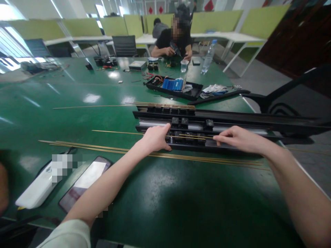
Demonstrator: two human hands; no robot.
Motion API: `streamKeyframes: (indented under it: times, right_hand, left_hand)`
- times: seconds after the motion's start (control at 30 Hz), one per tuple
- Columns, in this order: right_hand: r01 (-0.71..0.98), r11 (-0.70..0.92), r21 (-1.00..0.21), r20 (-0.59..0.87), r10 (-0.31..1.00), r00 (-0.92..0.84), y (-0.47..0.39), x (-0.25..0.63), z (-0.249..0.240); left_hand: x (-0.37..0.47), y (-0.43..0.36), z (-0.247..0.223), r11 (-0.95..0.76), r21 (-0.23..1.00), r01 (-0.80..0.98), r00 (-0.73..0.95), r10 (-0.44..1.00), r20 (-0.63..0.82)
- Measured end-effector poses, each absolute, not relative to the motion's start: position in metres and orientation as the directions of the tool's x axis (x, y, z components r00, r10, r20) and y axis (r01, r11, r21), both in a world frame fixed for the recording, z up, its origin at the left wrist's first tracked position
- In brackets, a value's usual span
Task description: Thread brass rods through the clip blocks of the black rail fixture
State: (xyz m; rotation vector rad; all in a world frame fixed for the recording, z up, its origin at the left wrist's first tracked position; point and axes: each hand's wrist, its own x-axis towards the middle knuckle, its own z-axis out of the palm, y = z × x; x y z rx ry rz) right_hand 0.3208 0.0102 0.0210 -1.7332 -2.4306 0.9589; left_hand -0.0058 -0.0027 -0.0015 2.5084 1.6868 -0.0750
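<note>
Rod [192, 136], thin and brass, is laid left to right along the black rail [232, 119] on the worktop [77, 120], pinched near its right end by right-hand fingers [219, 138], left hand [156, 137] pressed flat at its left end.

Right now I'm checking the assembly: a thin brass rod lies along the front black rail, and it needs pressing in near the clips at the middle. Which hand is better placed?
Probably the right hand: its fingertips already pinch the brass rod, while the left hand rests flat on the black rail.
</note>
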Motion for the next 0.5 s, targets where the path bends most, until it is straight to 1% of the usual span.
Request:
streamKeyframes:
  times: [0.23, 0.5]
  right_hand:
    - [0.871, 0.191, -0.453, -0.356, 0.856, -0.374, 0.0099, 0.3216, 0.0213]
    - [0.872, 0.201, -0.447, -0.351, 0.857, -0.377, 0.0117, 0.3199, 0.0215]
  left_hand:
    - [-0.0064, -0.0027, -0.0009, -0.382, 0.07, 0.921, 0.388, 0.917, -0.098]
    - [-0.006, -0.0038, 0.0016, -0.352, 0.084, 0.932, 0.36, 0.923, -0.135]
